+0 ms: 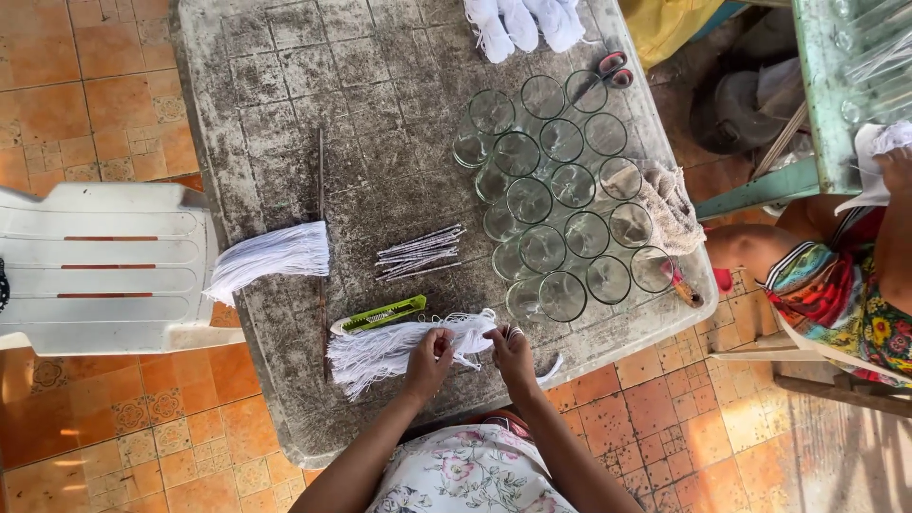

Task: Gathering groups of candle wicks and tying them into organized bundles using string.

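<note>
Grey, grimy plastic table (285, 114) fills most of the view, on orange floor tiles (85, 85). White plastic chair (104, 266) sits at its left edge. Cluster of clear empty glasses (560, 199) takes up the right half of the table, packed rim to rim, with a beige rag (665, 204) touching its right side and red-handled scissors (611, 68) at the top. Bundle of white strings (389, 347) lies across the near edge of the table, right in front of the person; a second white bundle (271, 256) lies at the left edge, well apart. Left hand (429, 361) has fingers curled, pinching strands from the near bundle; right hand (510, 351) is also closed on strands at the bundle's right end (exact finger contact too small to tell). Green utility knife (380, 315) lies just above the near bundle. Small pile of thin sticks (418, 254) lies mid-table, between the knife and the glasses. Another person's arm (893, 218) shows at far right.
</note>
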